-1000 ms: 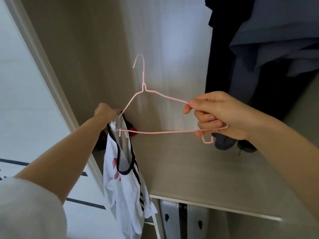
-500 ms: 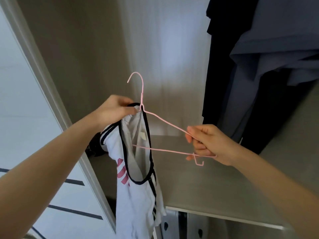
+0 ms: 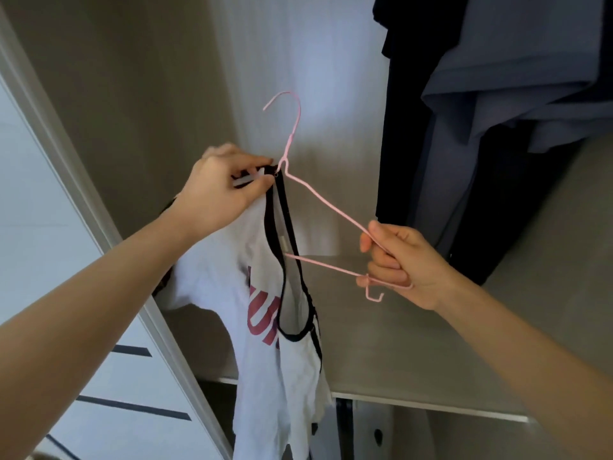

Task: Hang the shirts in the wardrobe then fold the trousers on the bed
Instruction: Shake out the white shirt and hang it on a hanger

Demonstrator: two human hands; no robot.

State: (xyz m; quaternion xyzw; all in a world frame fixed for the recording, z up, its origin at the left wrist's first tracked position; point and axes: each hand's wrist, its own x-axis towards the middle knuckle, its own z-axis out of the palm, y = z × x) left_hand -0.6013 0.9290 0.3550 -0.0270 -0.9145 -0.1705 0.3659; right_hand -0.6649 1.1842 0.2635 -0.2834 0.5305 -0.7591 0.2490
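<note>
Status: in the shirt half of the job, nothing finished that I can see.

- Shirt (image 3: 265, 376): white with black trim, hangs from frame centre down to 6 o'clock, in front of the wardrobe shelf (image 3: 414, 343).
- Hanger (image 3: 331, 205): pink wire, dead centre, hook pointing to 12. Its 9 o'clock arm is inside the neck opening. The 3 o'clock arm is bare.
- Left hand (image 3: 225, 187): at 10 o'clock of centre, fingers and thumb pinching the collar right at the base of the hook.
- Right hand (image 3: 401, 263): at 4 o'clock of centre, fingers curled round the hanger's far end.
- Dark clothes (image 3: 497, 94): already hanging at 1–2 o'clock. Can't tell if they're part of this job.

Left to do, my read: seat the second shoulder, hook it on the rail (rail not in view), then fold the trousers. Trousers and bed are out of shot.

Writing: red block letters on the shirt chest, looks like "UN", rest lost in a fold. A small neck tag shows, too small to read.
</note>
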